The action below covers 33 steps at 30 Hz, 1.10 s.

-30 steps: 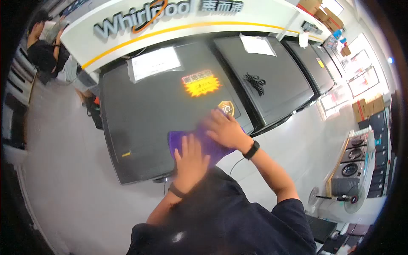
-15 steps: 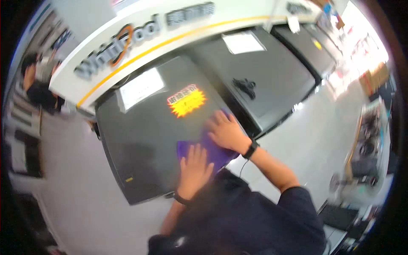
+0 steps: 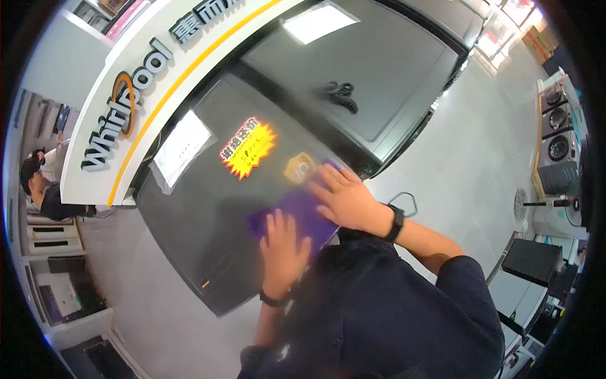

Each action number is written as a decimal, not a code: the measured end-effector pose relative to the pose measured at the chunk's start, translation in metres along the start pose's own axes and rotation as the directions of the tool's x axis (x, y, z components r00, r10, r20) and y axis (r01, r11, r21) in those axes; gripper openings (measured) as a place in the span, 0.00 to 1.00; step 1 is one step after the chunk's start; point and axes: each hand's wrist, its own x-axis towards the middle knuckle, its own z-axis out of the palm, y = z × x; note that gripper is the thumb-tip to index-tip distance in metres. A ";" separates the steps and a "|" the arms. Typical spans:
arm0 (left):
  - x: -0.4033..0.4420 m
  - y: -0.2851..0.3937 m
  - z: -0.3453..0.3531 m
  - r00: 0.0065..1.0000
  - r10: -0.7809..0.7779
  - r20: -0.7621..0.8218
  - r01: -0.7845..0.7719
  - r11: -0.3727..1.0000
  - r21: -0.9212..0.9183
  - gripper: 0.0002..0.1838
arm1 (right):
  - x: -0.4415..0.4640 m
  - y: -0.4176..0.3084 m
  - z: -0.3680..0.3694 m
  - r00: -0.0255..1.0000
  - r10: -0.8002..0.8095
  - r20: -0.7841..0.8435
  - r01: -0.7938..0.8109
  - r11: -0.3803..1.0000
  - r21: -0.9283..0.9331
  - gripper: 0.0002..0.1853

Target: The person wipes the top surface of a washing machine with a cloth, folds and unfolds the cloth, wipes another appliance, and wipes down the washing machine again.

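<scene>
Purple cloth point(image 3: 299, 204) by the near edge of a dark panel point(image 3: 183, 218)
Left hand point(image 3: 283, 250) and right hand point(image 3: 353, 204) rest on it, open and palm-down, the right nearer the panel's right corner.

The left hand point(image 3: 284, 246) and right hand point(image 3: 356, 205) cover parts of a purple cloth point(image 3: 304, 205), hiding their palms and its underside. Beside it, a gold badge point(image 3: 300, 168) is blurred. Handwriting on the yellow starburst sticker point(image 3: 254, 151) and print on a white sheet point(image 3: 183, 148) are too unclear to read. The top edge cuts off the Whirlpool sign point(image 3: 158, 82), which partly hides another person point(image 3: 53, 205) at far left. The wearer's dark shirt point(image 3: 391, 316) runs off the bottom.
</scene>
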 end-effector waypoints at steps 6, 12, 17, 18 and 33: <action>-0.001 0.009 0.004 0.999 -0.034 -0.003 0.034 0.999 0.015 0.38 | 0.030 -0.002 0.001 0.999 0.045 0.024 -0.045 0.999 -0.014 0.30; 0.002 0.019 -0.001 0.996 -0.077 -0.037 0.075 0.996 -0.044 0.37 | 0.064 0.011 0.015 0.999 -0.041 0.020 0.043 0.994 -0.104 0.30; 0.001 0.015 0.002 0.995 -0.076 -0.056 0.072 0.995 -0.070 0.37 | 0.066 0.019 0.015 0.989 -0.145 0.033 0.148 0.981 -0.122 0.28; -0.003 0.016 0.002 0.994 -0.089 -0.056 0.085 0.994 -0.073 0.37 | 0.075 0.014 0.016 0.980 -0.183 0.078 0.194 0.968 -0.158 0.28; -0.018 -0.003 -0.015 0.998 0.008 -0.069 -0.015 0.994 -0.110 0.38 | 0.105 0.001 -0.004 0.950 -0.130 0.285 0.158 0.984 -0.077 0.33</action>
